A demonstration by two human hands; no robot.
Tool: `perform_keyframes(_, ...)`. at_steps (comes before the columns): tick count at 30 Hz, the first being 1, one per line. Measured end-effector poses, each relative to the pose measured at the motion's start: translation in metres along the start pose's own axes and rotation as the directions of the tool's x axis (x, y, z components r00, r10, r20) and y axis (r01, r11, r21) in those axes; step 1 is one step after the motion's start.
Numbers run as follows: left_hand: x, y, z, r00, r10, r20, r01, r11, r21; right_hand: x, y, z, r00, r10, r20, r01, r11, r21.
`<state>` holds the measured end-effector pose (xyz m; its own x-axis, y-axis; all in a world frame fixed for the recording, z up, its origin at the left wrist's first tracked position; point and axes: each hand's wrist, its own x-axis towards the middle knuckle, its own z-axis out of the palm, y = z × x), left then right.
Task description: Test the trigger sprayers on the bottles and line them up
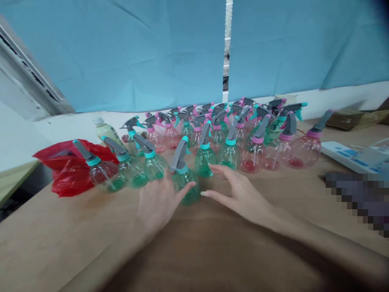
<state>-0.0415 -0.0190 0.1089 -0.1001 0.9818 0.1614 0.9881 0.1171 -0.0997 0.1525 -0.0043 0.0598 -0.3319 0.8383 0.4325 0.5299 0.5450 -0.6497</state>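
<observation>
A green spray bottle [190, 198] with a grey and turquoise trigger head stands upright nearest me, ahead of the row. My left hand [158, 202] holds it from the left, thumb across its front; some of the fingers are hidden behind it. To its right, my right hand [243, 196] is open, thumb and fingers apart, holding nothing. Its fingertips come close to another green spray bottle [206, 160] just behind; whether they touch is unclear. Further green bottles stand on the left, and pink spray bottles [251, 156] stand on the right.
Several more spray bottles crowd the back of the wooden table [75, 235]. A red plastic bag [73, 174] and a pale capped bottle [106, 132] are at left. At right lie a white and blue board [346, 156] and a brown box [345, 119]. A blue sheet [152, 56] covers the wall.
</observation>
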Motion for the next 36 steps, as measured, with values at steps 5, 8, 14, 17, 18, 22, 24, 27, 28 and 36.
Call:
perform_keyframes(5, -0.027, 0.027, 0.01, 0.991, 0.126, -0.046, -0.124, 0.991, 0.053, 0.006, -0.02, 0.006, 0.995, 0.078, -0.068, -0.066, 0.984, 0.163)
perform_keyframes(8, -0.037, 0.045, 0.021, 0.964, 0.253, -0.08, -0.254, 0.967, -0.01, 0.004, -0.024, 0.002, 0.99, 0.067, -0.124, -0.03, 0.961, 0.275)
perform_keyframes(14, -0.035, 0.064, 0.04, 0.847, 0.45, -0.284, -0.497, 0.86, -0.119, -0.003, -0.009, -0.02, 0.984, 0.043, -0.171, 0.02, 0.935, 0.354)
perform_keyframes(17, -0.029, 0.07, 0.044, 0.83, 0.474, -0.295, -0.537, 0.822, -0.189, -0.002, 0.002, -0.03, 0.991, 0.073, -0.11, -0.019, 0.907, 0.422)
perform_keyframes(18, -0.028, 0.072, 0.045, 0.827, 0.483, -0.287, -0.546, 0.813, -0.203, -0.002, 0.006, -0.032, 0.992, 0.084, -0.093, -0.034, 0.894, 0.447)
perform_keyframes(22, -0.025, 0.079, 0.05, 0.798, 0.538, -0.273, -0.601, 0.75, -0.277, 0.0, 0.019, -0.041, 0.992, 0.117, -0.055, -0.075, 0.868, 0.492)
perform_keyframes(24, -0.023, 0.079, 0.055, 0.77, 0.569, -0.287, -0.637, 0.7, -0.322, 0.002, 0.024, -0.044, 0.993, 0.115, -0.028, -0.085, 0.857, 0.508)
perform_keyframes(27, -0.019, 0.073, 0.065, 0.735, 0.599, -0.318, -0.678, 0.641, -0.359, 0.006, 0.031, -0.046, 0.997, 0.082, 0.014, -0.075, 0.823, 0.563)
perform_keyframes(28, -0.018, 0.07, 0.069, 0.73, 0.603, -0.322, -0.683, 0.633, -0.364, 0.008, 0.032, -0.046, 0.998, 0.063, 0.012, -0.058, 0.814, 0.578)
perform_keyframes(36, -0.006, 0.046, 0.102, 0.743, 0.604, -0.288, -0.667, 0.634, -0.391, 0.023, 0.039, -0.044, 0.999, -0.012, -0.042, 0.033, 0.846, 0.532)
